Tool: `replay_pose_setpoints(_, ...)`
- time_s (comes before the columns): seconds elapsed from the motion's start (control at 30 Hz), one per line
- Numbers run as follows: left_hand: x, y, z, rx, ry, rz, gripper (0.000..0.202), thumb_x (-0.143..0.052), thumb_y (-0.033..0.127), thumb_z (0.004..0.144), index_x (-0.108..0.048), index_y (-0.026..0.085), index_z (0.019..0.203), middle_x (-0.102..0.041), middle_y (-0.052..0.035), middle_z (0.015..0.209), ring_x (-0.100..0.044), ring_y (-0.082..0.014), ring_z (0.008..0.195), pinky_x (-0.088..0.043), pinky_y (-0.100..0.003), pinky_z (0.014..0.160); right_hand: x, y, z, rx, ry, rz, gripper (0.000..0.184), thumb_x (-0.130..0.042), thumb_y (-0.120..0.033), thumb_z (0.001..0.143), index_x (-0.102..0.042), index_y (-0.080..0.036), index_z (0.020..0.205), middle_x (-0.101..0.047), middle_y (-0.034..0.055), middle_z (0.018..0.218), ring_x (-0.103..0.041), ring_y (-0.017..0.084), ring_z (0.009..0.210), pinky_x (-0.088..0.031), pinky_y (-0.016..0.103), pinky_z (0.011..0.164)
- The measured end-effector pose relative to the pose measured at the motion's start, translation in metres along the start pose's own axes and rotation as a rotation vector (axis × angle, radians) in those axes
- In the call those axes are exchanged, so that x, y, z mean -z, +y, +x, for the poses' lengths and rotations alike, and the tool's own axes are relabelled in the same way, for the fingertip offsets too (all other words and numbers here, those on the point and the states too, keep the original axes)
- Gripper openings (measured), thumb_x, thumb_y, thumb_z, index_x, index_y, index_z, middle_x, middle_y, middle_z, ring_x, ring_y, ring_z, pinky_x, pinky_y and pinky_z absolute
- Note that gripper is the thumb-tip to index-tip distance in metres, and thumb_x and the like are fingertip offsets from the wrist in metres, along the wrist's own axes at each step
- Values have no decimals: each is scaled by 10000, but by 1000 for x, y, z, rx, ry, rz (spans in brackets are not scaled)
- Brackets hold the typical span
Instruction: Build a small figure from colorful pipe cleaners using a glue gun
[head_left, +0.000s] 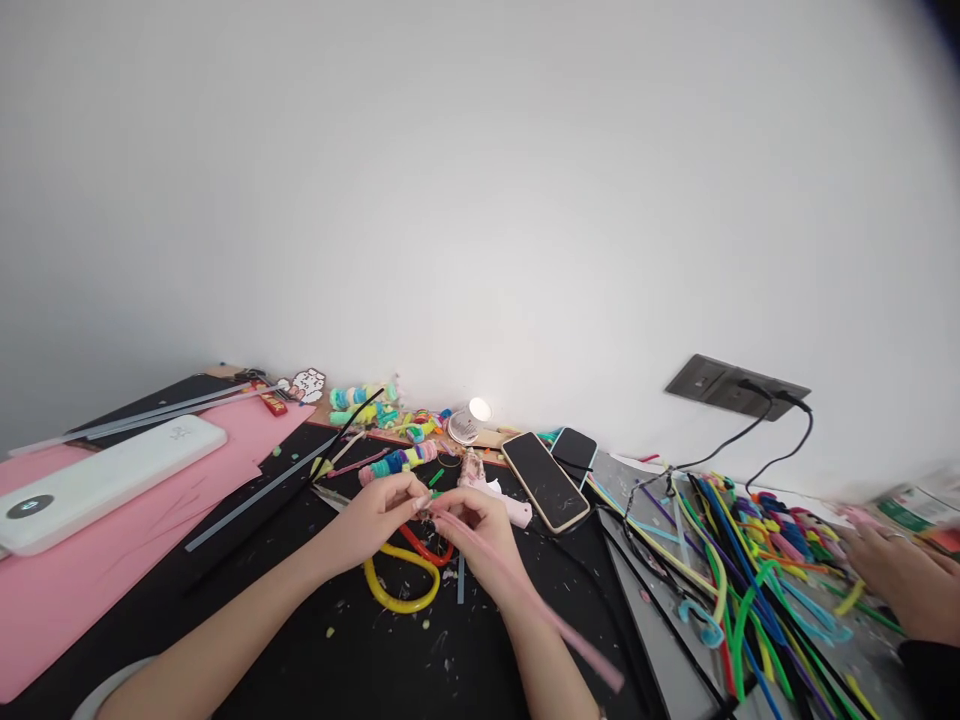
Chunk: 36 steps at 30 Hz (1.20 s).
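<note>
Close together over the black table, my left hand (391,508) and my right hand (484,530) meet at the fingertips. A pink pipe cleaner (536,598) is pinched between them; its long free end trails over my right wrist toward the lower right. The left fingers close at its near end, where the small detail is hard to make out. Beneath my hands lie scissors with yellow and red handles (403,606), their blades partly hidden. A pale pink glue gun (514,508) rests just behind my right hand. A clear glue stick (460,580) lies below the fingers.
Two phones (546,482) lie behind right. Colourful pipe cleaners (739,590) cover a grey board at right, where another person's hand (900,580) rests. A white power bank (112,485) sits on pink sheets (97,600) at left. A lit lamp (466,422) stands by the wall.
</note>
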<state>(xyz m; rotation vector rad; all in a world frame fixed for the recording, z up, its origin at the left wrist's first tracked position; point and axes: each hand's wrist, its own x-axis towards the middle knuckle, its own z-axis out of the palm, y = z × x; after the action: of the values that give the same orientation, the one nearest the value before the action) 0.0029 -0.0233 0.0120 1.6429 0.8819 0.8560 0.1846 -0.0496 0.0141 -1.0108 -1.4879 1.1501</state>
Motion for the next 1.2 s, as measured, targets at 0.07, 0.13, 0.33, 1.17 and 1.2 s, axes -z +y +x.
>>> replay_pose_setpoints(0.07,-2,0,-1,-6,-24,11,263,-521,434,871,-551,195,764,-572,-15,809,-550,-200,788,-441,-330,751,-1,0,-1,7,0,-19,43,-694,-180,733,-726,-182,761,-596,-18,650,-484,109,575,-370,239,561)
replay_pose_setpoints(0.13,-3,0,-2,-9,-43,10,258,-519,426,877,-544,196,763,-568,-14,806,-549,-198,795,-443,-329,761,-1,0,0,40,56,-44,29,-699,-168,723,-722,-183,712,-635,5,695,-544,136,647,-407,257,616)
replay_pose_setpoints(0.33,-3,5,-5,-3,-126,32,240,-504,395,905,-529,201,766,-563,-4,821,-546,-181,812,-454,-302,779,6,2,6,133,175,-106,95,-721,-169,696,-665,-192,622,-605,-1,688,-554,152,686,-418,272,657)
replay_pose_setpoints(1.17,-4,13,-9,-9,-131,128,318,-442,483,936,-587,213,849,-594,3,777,-576,-187,775,-460,-297,749,4,0,5,-106,199,145,211,-798,-361,639,-665,-200,604,-653,-13,563,-564,135,457,-461,260,479)
replay_pose_setpoints(1.2,-5,14,-9,4,-126,132,304,-468,479,925,-584,212,840,-583,7,765,-574,-186,767,-458,-293,733,3,0,5,-103,201,136,213,-799,-360,634,-661,-201,602,-652,-15,563,-567,135,457,-460,259,477)
